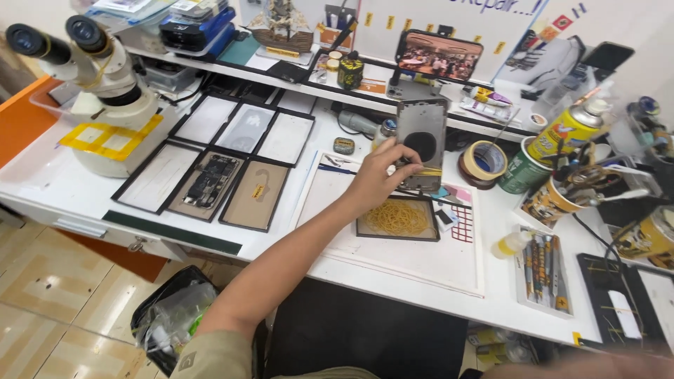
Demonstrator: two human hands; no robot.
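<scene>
Worktop point(421, 270) is cluttered, right edge cut off by frame. Left hand point(379, 175) grips grey phone back housing point(421, 140) upright over the mat, fingers hiding its lower left edge. Right hand point(583, 366): blurred at btm edge, can't tell open/closed.

**My white bench and what lies on it**

My white bench point(393, 270) runs across the frame. At upper left stands a microscope point(105, 84). Beside it, left of centre, black-framed trays point(225, 158) lie in two rows. At centre a white mat point(421, 260) carries a small tray of yellow rubber bands point(398, 219). To the right sit a tape roll point(483, 161), a green can point(523, 172) and a tool tray point(544, 270). A black mat point(625, 298) lies at lower right.
</scene>
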